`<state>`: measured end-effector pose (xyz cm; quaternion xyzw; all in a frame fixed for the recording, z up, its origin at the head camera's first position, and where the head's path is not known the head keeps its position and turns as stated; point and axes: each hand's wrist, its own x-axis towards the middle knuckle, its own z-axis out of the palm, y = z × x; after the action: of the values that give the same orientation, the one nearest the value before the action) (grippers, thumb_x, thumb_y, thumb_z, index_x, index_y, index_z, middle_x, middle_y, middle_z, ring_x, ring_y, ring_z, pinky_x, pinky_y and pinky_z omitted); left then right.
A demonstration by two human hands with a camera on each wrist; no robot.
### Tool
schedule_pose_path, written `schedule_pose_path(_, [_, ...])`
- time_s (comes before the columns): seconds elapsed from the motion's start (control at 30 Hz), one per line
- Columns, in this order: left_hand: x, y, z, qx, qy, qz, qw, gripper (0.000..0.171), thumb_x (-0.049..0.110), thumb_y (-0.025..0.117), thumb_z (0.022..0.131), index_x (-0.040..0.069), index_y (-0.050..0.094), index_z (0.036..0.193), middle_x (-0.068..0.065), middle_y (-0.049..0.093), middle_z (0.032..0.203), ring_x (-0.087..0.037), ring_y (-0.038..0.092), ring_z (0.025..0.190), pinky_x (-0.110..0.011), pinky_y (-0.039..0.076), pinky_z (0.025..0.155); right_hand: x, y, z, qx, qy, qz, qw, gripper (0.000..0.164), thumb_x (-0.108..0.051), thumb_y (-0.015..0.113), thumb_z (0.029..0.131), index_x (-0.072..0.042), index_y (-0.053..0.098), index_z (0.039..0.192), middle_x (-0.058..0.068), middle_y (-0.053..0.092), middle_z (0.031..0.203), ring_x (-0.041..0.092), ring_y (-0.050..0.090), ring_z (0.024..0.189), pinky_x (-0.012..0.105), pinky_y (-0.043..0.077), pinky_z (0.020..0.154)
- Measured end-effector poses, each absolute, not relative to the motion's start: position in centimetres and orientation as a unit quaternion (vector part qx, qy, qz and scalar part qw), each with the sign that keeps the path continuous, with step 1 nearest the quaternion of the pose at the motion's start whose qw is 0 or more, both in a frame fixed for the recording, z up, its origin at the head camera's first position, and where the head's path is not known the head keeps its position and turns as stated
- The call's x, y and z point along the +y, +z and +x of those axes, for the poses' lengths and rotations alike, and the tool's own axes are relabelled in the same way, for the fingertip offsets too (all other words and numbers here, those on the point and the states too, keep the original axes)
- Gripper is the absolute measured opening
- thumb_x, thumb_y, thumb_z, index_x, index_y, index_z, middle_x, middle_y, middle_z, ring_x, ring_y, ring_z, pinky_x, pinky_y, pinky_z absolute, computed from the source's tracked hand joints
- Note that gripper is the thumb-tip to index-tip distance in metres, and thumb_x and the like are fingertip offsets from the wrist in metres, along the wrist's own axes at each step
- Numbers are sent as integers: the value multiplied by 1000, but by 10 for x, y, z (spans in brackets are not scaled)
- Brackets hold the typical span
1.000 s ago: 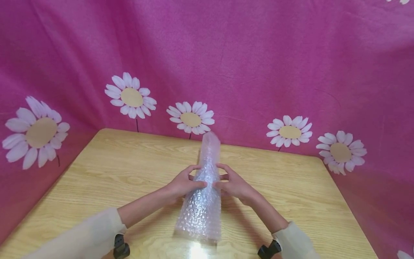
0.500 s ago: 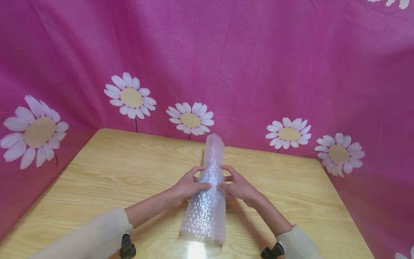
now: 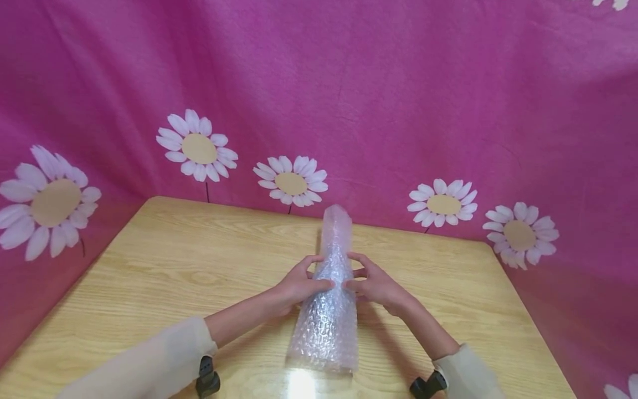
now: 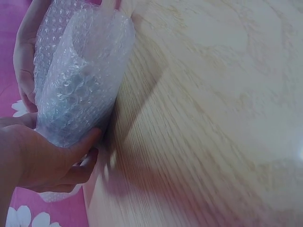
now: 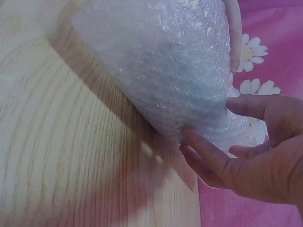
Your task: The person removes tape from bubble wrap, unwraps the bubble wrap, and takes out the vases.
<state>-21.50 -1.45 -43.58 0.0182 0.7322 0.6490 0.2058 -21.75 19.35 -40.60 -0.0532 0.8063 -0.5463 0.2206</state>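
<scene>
Bubble wrap (image 3: 327, 327) between left fingers (image 4: 86, 144) and right fingers (image 5: 208, 152), both gripping its sides.

Holds clear bubble wrap (image 5: 161, 71) by its right side with the right hand (image 5: 260, 165), touching with spread fingers (image 5: 208, 151). Widens toward the near end. On the left side of the wrap, mostly hidden, a strip of the left hand (image 5: 234, 38). Beneath, a shadowed wood-grain table (image 5: 61, 142). Beyond, at the far side, pink cloth (image 5: 236, 208) with white flowers (image 5: 255, 51).
</scene>
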Motion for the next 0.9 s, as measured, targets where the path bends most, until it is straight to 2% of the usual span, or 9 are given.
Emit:
schedule_pose_path(0.63, [-6,-439,-217,737,639,35,218,72,23,76,90,15,37,150,-18,57,115,-29,63,95,-44,56,78,205,-406,-218,801,-550,-66,227,72,-8,63,96,-8,24,156,32,44,137,37,61,109,51,57,84])
schedule_pose_path(0.9, [-6,-439,-216,739,636,41,219,72,25,75,91,15,36,150,-19,55,117,-29,63,96,-44,56,79,206,-410,-217,802,-552,-50,222,71,-8,65,94,-10,28,155,31,47,136,37,63,107,52,57,83])
